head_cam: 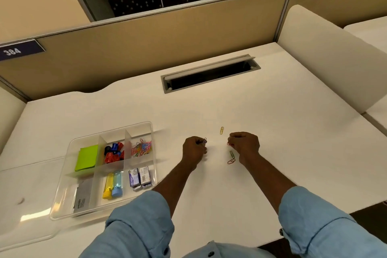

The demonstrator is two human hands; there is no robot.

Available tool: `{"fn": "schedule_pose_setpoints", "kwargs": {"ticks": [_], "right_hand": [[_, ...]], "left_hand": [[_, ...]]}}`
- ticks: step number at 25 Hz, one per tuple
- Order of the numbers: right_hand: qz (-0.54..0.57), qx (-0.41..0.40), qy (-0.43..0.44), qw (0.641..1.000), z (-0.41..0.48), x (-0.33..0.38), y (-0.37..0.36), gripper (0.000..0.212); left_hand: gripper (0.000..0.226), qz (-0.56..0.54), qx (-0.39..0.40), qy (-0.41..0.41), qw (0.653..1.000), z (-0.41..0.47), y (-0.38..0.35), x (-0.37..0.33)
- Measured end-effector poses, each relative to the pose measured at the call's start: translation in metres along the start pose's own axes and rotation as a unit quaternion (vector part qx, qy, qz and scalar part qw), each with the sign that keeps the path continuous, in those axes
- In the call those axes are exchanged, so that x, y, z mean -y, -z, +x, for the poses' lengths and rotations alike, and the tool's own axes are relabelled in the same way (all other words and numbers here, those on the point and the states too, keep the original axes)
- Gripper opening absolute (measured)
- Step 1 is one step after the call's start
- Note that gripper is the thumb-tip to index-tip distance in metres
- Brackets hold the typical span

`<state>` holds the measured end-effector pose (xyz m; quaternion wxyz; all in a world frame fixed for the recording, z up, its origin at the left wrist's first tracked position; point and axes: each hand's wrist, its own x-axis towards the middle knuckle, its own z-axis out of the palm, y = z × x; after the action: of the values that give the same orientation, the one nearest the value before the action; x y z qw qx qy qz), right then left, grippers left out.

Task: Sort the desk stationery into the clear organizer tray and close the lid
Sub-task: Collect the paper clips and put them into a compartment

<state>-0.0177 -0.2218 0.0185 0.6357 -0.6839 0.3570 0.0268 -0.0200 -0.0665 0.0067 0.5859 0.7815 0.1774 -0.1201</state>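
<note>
The clear organizer tray point(154, 138) lies at the left of the white desk, with its lid point(27, 211) open flat to its left. Its compartments hold green sticky notes point(86, 157), sharpeners point(113, 152), a heap of coloured paper clips point(141, 147), two highlighters point(112, 185), small boxes point(139, 178) and a grey pack point(82, 196). My left hand point(193, 151) is shut on a few paper clips to the right of the tray. My right hand point(245, 145) pinches red clips. Loose on the desk lie a yellow clip point(221, 130), a green clip point(232, 154) and a red clip point(231, 161).
A cable slot point(210, 73) is cut into the desk behind the hands. A tan partition point(159, 35) closes off the back, and a white divider point(326, 56) stands at the right. The desk's front edge runs close to my sleeves.
</note>
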Motion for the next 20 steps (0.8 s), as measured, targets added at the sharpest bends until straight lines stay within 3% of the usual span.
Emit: {"fn": "schedule_pose_setpoints", "kwargs": {"ticks": [5, 11, 14, 18, 20], "right_hand": [[0.115, 0.12, -0.016, 0.986, -0.029, 0.022, -0.049, 0.019], [0.099, 0.263, -0.028, 0.959, -0.07, 0.033, -0.116, 0.021], [0.087, 0.281, -0.024, 0.955, -0.082, 0.035, -0.148, 0.018], [0.019, 0.242, 0.01, 0.97, -0.101, 0.033, -0.197, 0.018], [-0.03, 0.222, 0.052, 0.973, -0.109, 0.032, -0.216, 0.02]], "left_hand": [[0.016, -0.096, -0.023, -0.008, 0.995, -0.003, 0.033, -0.013], [0.017, -0.18, -0.115, 0.032, 0.976, -0.002, 0.096, -0.014], [0.017, -0.21, -0.144, 0.057, 0.965, 0.002, 0.126, -0.009], [0.016, -0.352, -0.195, 0.171, 0.899, 0.018, 0.156, -0.001], [0.02, -0.32, -0.206, 0.178, 0.907, 0.021, 0.171, -0.001]]}}
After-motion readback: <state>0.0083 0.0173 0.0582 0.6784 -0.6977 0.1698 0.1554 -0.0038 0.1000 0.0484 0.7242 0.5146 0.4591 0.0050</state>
